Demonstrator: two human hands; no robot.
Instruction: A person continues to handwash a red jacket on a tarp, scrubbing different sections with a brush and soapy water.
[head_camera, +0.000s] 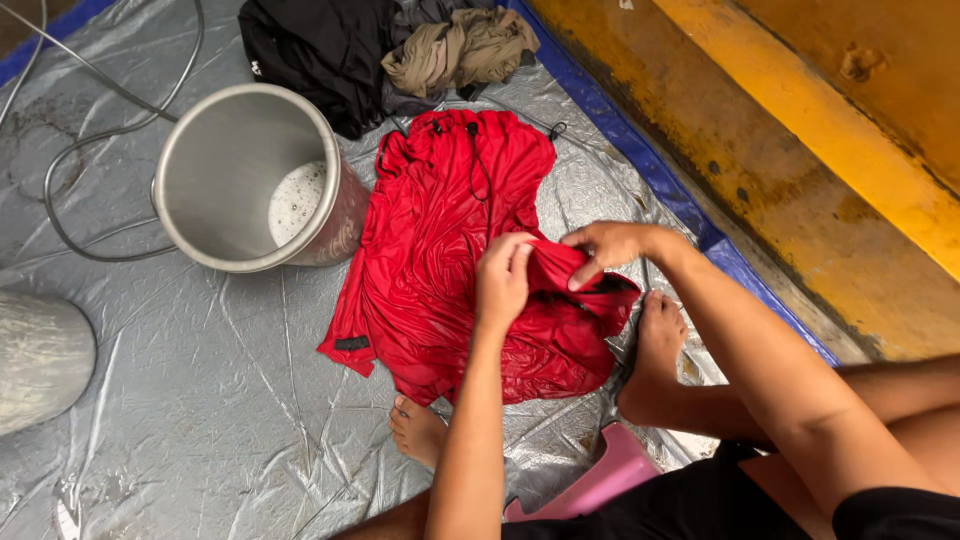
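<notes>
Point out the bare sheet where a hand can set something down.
Free: plastic sheet below the metal pot, left of the red garment. Crowded: both hands, left hand and right hand, grip the garment; dark clothes pile above.

Wet red garment (440, 260), crumpled, spread on grey plastic sheet (200, 400), near edge bunched up

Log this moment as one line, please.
left hand: gripping red garment | right hand: pinching its fold | metal pot: beside, sudsy water inside
</notes>
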